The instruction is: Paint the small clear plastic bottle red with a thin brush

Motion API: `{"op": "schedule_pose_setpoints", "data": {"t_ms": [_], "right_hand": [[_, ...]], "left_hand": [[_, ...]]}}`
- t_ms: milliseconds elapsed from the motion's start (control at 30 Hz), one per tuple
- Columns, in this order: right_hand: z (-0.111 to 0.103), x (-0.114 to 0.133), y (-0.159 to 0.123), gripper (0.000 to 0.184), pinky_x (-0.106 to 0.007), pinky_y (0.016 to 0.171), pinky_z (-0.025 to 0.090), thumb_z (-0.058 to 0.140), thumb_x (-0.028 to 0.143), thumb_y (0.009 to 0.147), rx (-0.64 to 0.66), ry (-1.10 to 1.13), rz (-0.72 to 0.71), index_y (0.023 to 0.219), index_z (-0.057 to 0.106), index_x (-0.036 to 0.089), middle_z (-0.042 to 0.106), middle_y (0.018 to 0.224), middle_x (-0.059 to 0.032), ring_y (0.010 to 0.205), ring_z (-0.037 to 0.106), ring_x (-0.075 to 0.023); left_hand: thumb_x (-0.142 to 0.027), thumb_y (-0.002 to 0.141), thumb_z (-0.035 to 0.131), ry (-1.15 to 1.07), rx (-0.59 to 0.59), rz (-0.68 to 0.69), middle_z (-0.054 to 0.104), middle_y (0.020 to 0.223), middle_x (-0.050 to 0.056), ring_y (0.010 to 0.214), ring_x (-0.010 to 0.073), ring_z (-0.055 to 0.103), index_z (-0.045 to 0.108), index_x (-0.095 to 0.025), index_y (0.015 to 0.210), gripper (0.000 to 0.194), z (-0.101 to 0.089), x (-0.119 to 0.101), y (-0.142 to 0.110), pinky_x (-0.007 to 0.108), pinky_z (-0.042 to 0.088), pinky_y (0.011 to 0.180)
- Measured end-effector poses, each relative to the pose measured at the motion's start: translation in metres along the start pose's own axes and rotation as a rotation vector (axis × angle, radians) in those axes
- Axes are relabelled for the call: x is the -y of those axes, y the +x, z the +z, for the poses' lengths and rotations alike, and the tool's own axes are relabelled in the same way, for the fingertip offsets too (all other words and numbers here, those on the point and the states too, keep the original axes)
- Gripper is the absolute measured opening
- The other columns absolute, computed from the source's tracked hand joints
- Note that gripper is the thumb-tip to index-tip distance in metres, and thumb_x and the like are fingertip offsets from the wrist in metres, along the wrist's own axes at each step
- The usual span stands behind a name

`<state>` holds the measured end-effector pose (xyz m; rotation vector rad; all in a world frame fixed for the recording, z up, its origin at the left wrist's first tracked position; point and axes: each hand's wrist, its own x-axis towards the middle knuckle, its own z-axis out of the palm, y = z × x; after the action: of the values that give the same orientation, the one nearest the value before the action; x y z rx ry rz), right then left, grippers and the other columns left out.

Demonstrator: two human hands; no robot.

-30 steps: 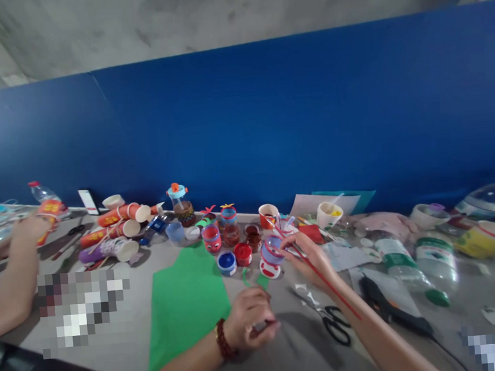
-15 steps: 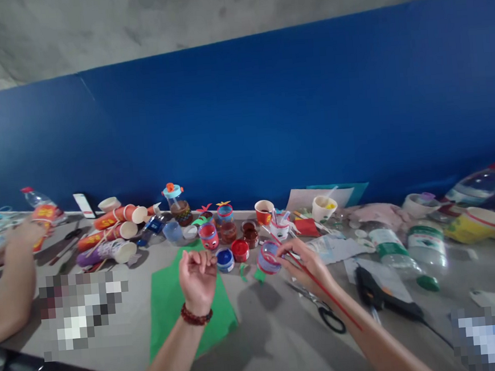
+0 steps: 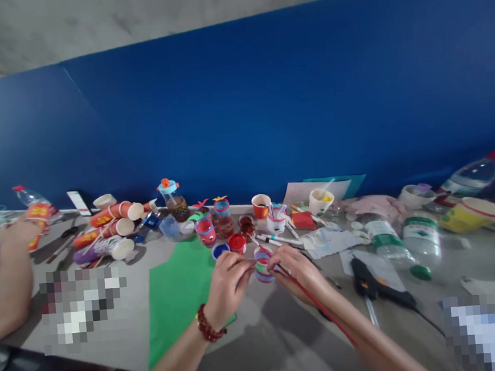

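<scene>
Between both hands is a small clear plastic cup (image 3: 263, 274) banded in blue and pink, with some green showing on it. The thumb and fingers of my left hand (image 3: 228, 281) are pinched together at its left edge. A thin red paintbrush (image 3: 321, 305) runs through the closed fingers of my right hand (image 3: 298, 272), which are against the cup's right side. The brush's handle lies back along my right forearm, its tip beyond the cup. Just behind my left hand are open pots of blue paint (image 3: 220, 250) and red paint (image 3: 237, 243).
Green paper (image 3: 175, 300) lies at left. Painted cups (image 3: 205, 232) stand behind it. A glue gun (image 3: 369, 281), plastic bottles (image 3: 382, 238) and markers (image 3: 280, 240) lie on the right. Another person's arm (image 3: 10, 278) is at far left, beside orange-wrapped cups (image 3: 110, 213).
My left hand has moved right and forward from over the green paper, its loosely curled fingers now pinched at the cup. The right hand stays by the cup with the brush.
</scene>
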<state>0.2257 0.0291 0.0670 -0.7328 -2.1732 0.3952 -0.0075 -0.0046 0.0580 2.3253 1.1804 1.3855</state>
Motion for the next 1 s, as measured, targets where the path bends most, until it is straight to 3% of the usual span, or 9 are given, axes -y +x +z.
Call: {"op": "schedule_pose_setpoints", "data": {"t_ms": [167,400,500,600,700,800,1000], "right_hand": [[0.003,0.004,-0.005,0.012,-0.030,0.075,0.052,0.054,0.014,0.093,0.016,-0.002,-0.026,0.091,0.062,0.023,0.069,0.084,-0.0037,0.079,0.065,-0.0209],[0.012,0.008,-0.009,0.010,-0.030,0.076,0.056,0.058,0.016,0.093,0.003,0.029,-0.039,0.094,0.066,0.023,0.073,0.086,-0.0037,0.084,0.070,-0.0220],[0.003,0.012,-0.011,0.019,-0.033,0.089,0.057,0.064,0.016,0.093,-0.062,0.021,-0.021,0.110,0.067,0.025,0.077,0.100,-0.0063,0.100,0.071,-0.0250],[-0.011,0.013,-0.017,0.020,-0.032,0.090,0.055,0.064,0.017,0.095,-0.205,-0.008,0.116,0.111,0.069,0.027,0.077,0.104,-0.0059,0.102,0.072,-0.0242],[-0.020,0.012,-0.024,0.010,-0.030,0.086,0.055,0.065,0.023,0.096,-0.287,-0.021,0.263,0.103,0.071,0.026,0.075,0.099,-0.0036,0.092,0.073,-0.0221],[-0.018,0.008,-0.029,0.008,-0.029,0.084,0.055,0.065,0.029,0.096,-0.312,0.004,0.329,0.097,0.072,0.026,0.075,0.094,-0.0023,0.085,0.073,-0.0215],[-0.014,0.008,-0.038,0.015,-0.030,0.081,0.056,0.062,0.035,0.097,-0.300,0.026,0.388,0.094,0.074,0.027,0.077,0.091,-0.0032,0.083,0.074,-0.0227]], "left_hand": [[-0.022,0.102,0.060,0.137,0.057,0.091,0.071,0.090,0.006,0.088,0.0208,0.060,0.075,-0.022,0.108,0.016,0.009,-0.008,-0.004,0.035,0.047,0.081],[-0.022,0.102,0.058,0.126,0.164,0.029,0.071,0.089,0.005,0.086,0.0212,0.059,0.071,-0.020,0.093,0.016,0.011,-0.013,-0.010,0.036,0.044,0.079],[-0.022,0.102,0.060,0.156,0.153,-0.005,0.071,0.089,0.004,0.088,0.0216,0.061,0.070,-0.021,0.093,0.014,-0.008,-0.013,-0.014,0.037,0.044,0.082],[-0.022,0.102,0.060,0.251,0.089,-0.078,0.071,0.090,0.004,0.091,0.0219,0.061,0.070,-0.023,0.093,0.012,-0.045,-0.008,-0.016,0.037,0.045,0.084],[-0.024,0.103,0.059,0.372,-0.014,-0.149,0.069,0.092,0.003,0.093,0.0222,0.062,0.070,-0.024,0.096,0.013,-0.085,0.008,-0.015,0.036,0.047,0.086],[-0.029,0.101,0.061,0.492,-0.081,-0.172,0.071,0.093,0.004,0.092,0.0233,0.062,0.072,-0.024,0.095,0.014,-0.105,0.036,-0.016,0.037,0.048,0.087],[-0.035,0.103,0.057,0.622,-0.090,-0.175,0.074,0.093,0.006,0.089,0.0256,0.063,0.074,-0.024,0.092,0.023,-0.088,0.086,-0.026,0.038,0.046,0.084]]}}
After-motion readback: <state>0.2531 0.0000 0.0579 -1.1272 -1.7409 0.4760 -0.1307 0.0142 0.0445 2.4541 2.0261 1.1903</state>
